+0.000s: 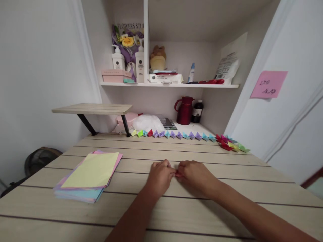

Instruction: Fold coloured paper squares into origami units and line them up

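Both my hands meet at the middle of the wooden table, fingers curled in. Between them a small piece of red folded paper (178, 174) shows, mostly hidden by the fingers. My left hand (161, 174) pinches at its left side, thumb and forefinger reaching toward it. From the right, my right hand (193, 173) is closed over the paper. A stack of coloured paper sheets (92, 171), yellow on top, lies to the left. Along the table's back edge runs a row of small folded paper boats (173, 134) in several colours, ending in a cluster (228, 143) at the right.
A small raised wooden shelf (93, 108) on black legs stands at the back left. Behind the boats are a clear plastic bag (148, 123), a dark red jug (185, 111) and a dark bottle (197, 111). A pink note (269, 84) sticks to the right wall.
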Motion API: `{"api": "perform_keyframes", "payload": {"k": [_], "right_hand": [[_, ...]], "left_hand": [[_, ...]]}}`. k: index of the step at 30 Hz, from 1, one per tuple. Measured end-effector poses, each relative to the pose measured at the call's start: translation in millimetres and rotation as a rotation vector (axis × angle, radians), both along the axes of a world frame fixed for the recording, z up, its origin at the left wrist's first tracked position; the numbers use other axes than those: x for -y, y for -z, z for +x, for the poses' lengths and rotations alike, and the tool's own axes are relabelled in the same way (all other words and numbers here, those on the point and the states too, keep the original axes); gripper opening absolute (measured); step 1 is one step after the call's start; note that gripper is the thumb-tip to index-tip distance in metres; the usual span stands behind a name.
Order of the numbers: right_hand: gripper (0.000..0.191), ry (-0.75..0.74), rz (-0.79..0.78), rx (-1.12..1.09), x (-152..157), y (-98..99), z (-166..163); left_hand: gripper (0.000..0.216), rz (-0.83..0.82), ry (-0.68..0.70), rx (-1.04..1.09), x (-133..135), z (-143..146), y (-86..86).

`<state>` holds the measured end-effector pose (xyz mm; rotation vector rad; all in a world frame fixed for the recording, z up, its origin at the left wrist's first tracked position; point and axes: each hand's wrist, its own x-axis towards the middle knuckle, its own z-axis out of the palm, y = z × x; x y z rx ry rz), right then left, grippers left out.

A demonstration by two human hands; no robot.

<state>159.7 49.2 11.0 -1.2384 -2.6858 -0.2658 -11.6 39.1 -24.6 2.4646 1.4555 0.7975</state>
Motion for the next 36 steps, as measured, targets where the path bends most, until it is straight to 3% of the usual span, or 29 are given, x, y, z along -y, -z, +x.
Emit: {"api": "perform_keyframes", "payload": {"k": [6, 11, 18, 22, 28, 32, 36], "right_hand": [[0.026, -0.094, 0.138, -0.057, 0.9, 24.0, 11.0], [0.024, 0.013, 0.093, -0.205, -5.1, 28.5, 15.1], [0.027, 0.028, -0.210, -0.547, -2.0, 14.7, 12.9], [0.033, -0.005, -0.329, -0.611, 4.9, 7.8, 12.8], [0.021, 0.133, -0.442, -0.731, 1.1, 10.0, 18.1], [0.025, 0.163, -0.750, -1.118, 0.1, 10.2, 17.9], [0.030, 0.149, -0.987, -1.559, 1.9, 12.2, 14.7]], "left_hand": [[0.029, 0.011, -0.023, 0.015, -4.2, 1.7, 5.2], [0.018, -0.066, -0.053, 0.102, -5.9, 3.6, 2.3], [0.014, -0.072, -0.109, 0.384, -12.8, 1.1, -0.6], [0.014, -0.094, -0.146, 0.457, -12.9, 1.3, -2.1], [0.012, -0.068, -0.113, 0.502, -3.2, 16.9, -7.9], [0.006, -0.163, -0.136, 0.843, 3.8, 25.2, -10.8], [0.038, -0.388, 0.037, 1.082, 10.6, 34.6, -9.5]]}}
